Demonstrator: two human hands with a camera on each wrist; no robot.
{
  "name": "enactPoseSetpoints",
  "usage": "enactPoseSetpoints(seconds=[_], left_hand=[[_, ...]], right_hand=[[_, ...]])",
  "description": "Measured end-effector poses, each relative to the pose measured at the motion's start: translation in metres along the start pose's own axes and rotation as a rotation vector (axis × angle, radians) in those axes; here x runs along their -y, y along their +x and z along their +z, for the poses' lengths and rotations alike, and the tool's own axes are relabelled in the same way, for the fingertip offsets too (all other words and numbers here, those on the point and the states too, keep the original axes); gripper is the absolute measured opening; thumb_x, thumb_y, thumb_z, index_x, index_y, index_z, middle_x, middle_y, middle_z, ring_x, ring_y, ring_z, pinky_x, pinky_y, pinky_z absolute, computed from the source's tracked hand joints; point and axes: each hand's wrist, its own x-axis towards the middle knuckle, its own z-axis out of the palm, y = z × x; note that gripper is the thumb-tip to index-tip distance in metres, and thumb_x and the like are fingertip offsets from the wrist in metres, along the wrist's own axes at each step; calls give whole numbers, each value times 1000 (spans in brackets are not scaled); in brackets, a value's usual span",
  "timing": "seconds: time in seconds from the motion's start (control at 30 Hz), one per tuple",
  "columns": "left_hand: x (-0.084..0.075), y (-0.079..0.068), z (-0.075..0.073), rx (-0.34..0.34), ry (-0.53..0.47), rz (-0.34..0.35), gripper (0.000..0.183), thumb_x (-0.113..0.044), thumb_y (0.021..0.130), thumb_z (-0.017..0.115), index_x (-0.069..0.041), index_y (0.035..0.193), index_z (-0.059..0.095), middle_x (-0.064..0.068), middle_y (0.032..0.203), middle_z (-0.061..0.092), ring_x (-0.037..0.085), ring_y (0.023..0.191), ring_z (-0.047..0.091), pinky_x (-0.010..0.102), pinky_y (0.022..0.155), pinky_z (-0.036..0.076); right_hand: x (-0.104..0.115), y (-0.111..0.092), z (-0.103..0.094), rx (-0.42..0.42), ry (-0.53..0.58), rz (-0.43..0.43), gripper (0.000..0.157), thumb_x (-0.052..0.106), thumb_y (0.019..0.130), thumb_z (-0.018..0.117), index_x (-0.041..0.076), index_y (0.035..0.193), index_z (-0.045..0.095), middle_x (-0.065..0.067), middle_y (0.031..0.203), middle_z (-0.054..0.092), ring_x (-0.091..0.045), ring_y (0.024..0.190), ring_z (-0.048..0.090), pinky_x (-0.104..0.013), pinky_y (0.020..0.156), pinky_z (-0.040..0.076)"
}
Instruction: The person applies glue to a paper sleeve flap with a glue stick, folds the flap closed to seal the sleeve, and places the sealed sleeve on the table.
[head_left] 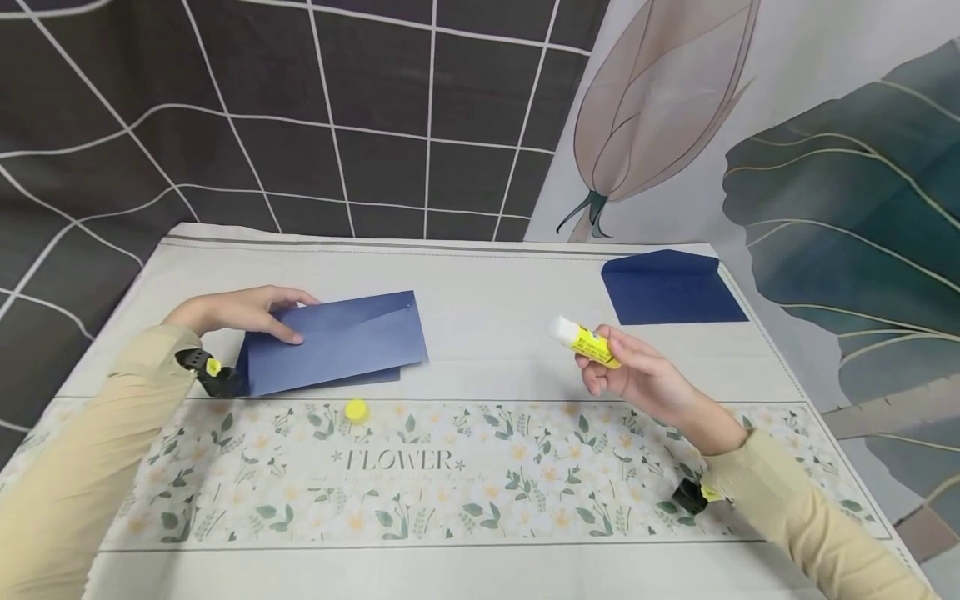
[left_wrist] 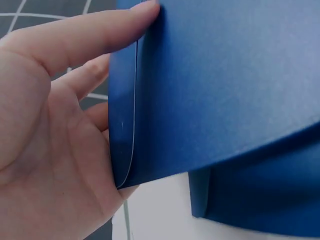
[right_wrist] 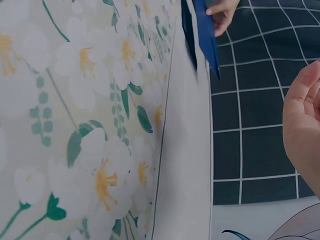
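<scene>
Pinching, left hand (head_left: 243, 312), thumb on top: tilted blue envelope (head_left: 341, 342), by its left end | blue paper piece (head_left: 371, 378) partly beneath | yellow cap (head_left: 356, 411) on floral band (head_left: 555, 483) | yellow glue stick (head_left: 588, 342), raised, right hand (head_left: 641, 375) curled round it | dark-blue envelope (head_left: 675, 292), back right

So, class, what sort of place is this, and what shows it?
Probably a tabletop craft spot, perhaps at home: a glue stick in the right hand, blue envelopes and a flower-printed tablecloth.
</scene>
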Motion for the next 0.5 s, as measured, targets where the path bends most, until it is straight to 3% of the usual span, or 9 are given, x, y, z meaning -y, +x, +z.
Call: enactPoseSetpoints(seconds=[0.2, 0.37, 0.5], left_hand=[[9, -4, 0, 13, 38, -21, 63, -20, 83, 72, 2, 137, 46, 27, 137, 49, 50, 133, 37, 64, 104, 32], [11, -6, 2, -21, 85, -16, 60, -19, 83, 72, 3, 133, 50, 25, 131, 54, 45, 127, 45, 59, 102, 38], [13, -8, 3, -40, 98, -7, 62, -16, 79, 75, 5, 132, 49, 28, 130, 54, 49, 126, 44, 62, 102, 36]], right_hand=[[-1, -4, -1, 5, -11, 7, 29, 11, 106, 18, 9, 113, 47, -2, 114, 62, -11, 91, 63, -22, 81, 51], [-2, -7, -1, 28, -2, -1, 31, 11, 106, 16, 8, 113, 47, -2, 115, 61, -11, 92, 62, -22, 82, 50], [-1, -9, -1, 25, -2, -2, 31, 11, 106, 16, 8, 112, 46, -2, 114, 61, -10, 91, 62, -22, 82, 48]])
